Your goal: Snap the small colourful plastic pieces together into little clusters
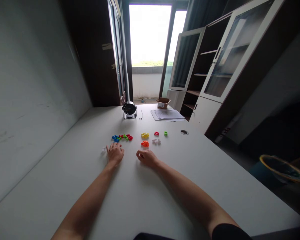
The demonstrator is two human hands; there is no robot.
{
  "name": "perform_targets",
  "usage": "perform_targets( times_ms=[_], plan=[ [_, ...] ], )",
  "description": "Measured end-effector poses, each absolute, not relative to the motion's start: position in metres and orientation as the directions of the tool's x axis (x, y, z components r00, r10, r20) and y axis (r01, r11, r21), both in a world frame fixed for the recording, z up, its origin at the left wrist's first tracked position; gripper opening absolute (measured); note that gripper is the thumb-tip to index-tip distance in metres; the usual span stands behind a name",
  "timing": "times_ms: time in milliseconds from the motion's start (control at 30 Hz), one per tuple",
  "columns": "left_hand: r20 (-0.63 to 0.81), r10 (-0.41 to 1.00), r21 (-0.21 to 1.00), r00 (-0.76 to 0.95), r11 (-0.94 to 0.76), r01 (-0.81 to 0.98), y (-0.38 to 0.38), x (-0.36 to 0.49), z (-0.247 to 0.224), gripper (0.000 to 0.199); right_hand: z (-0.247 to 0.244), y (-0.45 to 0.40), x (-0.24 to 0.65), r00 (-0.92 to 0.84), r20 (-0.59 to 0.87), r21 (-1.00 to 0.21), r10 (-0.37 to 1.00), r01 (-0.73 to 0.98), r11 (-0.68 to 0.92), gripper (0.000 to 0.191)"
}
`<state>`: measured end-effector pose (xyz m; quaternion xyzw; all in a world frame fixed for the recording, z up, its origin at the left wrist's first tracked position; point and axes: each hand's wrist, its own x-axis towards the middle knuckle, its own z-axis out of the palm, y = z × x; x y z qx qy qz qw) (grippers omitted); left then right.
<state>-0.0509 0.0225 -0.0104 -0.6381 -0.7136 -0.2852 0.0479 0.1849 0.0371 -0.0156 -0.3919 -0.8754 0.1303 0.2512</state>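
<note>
My left hand (115, 153) rests low over the white table, fingers apart and pointing at a row of small plastic pieces. Just beyond its fingertips lie blue pieces (115, 138), then green pieces (126, 137) and red pieces (130, 138). Beside its outer edge is a whitish translucent piece (103, 150). My right hand (147, 157) is curled closed on the tabletop; whatever its fingers may hold is hidden. An orange clump of pieces (145, 144) sits right in front of it, with yellow pieces (145, 135) behind. White pieces (156, 141) are to the right.
Farther right are a small red piece (156, 133), a green piece (166, 133) and a round cable hole (184, 132). Toward the back stand a black round device (129, 109), papers (168, 114) and an open cardboard box (163, 103). A wall (40, 83) borders the left side.
</note>
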Motion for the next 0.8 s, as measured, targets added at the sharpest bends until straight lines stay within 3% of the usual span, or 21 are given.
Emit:
perform_targets(
  times_ms=[167, 267, 467, 633, 800],
  plan=[
    [0.418, 0.903, 0.357, 0.101, -0.265, 0.896, 0.020, -0.039, -0.010, 0.019, -0.014, 0.037, 0.184, -0.545, 0.303, -0.439, 0.781, 0.648, 0.622, 0.017],
    [0.444, 0.880, 0.358, 0.167, -0.345, 0.868, 0.020, -0.035, -0.009, 0.022, -0.014, 0.038, 0.184, -0.558, 0.310, -0.427, 0.770, 0.642, 0.637, 0.017],
    [0.394, 0.919, 0.366, 0.032, -0.189, 0.911, 0.021, -0.038, -0.012, 0.025, -0.016, 0.039, 0.183, -0.557, 0.307, -0.422, 0.772, 0.648, 0.635, 0.018],
    [0.379, 0.923, 0.358, 0.070, -0.216, 0.908, 0.021, -0.037, -0.012, 0.015, -0.016, 0.039, 0.184, -0.563, 0.323, -0.421, 0.761, 0.635, 0.648, 0.018],
    [0.411, 0.911, 0.339, -0.011, -0.141, 0.930, 0.020, -0.038, -0.014, 0.023, -0.017, 0.040, 0.185, -0.562, 0.340, -0.422, 0.754, 0.625, 0.657, 0.016]
  ],
)
